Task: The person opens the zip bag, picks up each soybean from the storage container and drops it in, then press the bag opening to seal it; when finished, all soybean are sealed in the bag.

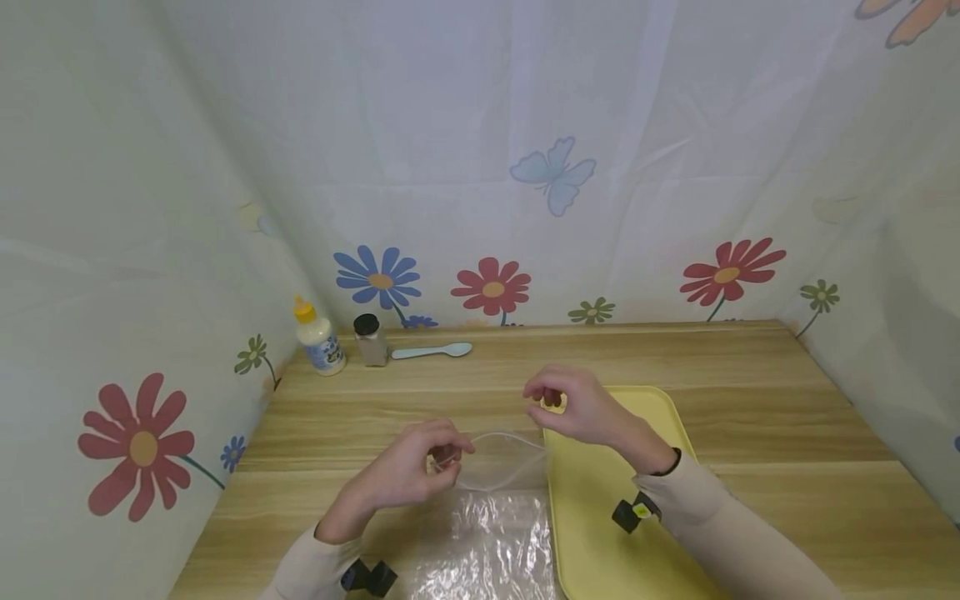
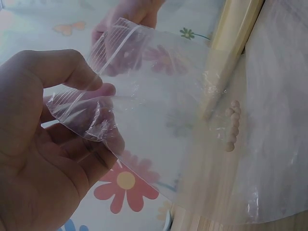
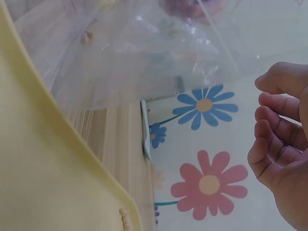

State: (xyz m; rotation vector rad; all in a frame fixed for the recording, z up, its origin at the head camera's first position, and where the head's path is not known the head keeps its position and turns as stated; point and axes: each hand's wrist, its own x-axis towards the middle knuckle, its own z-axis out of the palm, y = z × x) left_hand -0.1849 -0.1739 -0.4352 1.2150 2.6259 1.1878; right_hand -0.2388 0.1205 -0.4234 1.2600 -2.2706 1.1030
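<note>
My left hand (image 1: 412, 462) pinches one side of the mouth of a clear zip bag (image 1: 487, 546) between thumb and fingers. The bag's mouth gapes in the head view, and its body hangs down beside the tray. Through the film, the left wrist view shows a short row of small tan beads (image 2: 233, 126). My right hand (image 1: 573, 404) is raised over the far left part of the yellow tray (image 1: 600, 500). Its fingers are loosely bent with nothing between them, apart from the bag in the right wrist view (image 3: 284, 130).
Another small tan beaded piece (image 3: 125, 219) lies on the tray near its rim. Along the back left of the wooden table (image 1: 780, 400) stand a yellow-capped glue bottle (image 1: 321, 342) and a black-lidded jar (image 1: 371, 342). A pale blue spoon (image 1: 435, 352) lies beside them. A flowered curtain surrounds the table.
</note>
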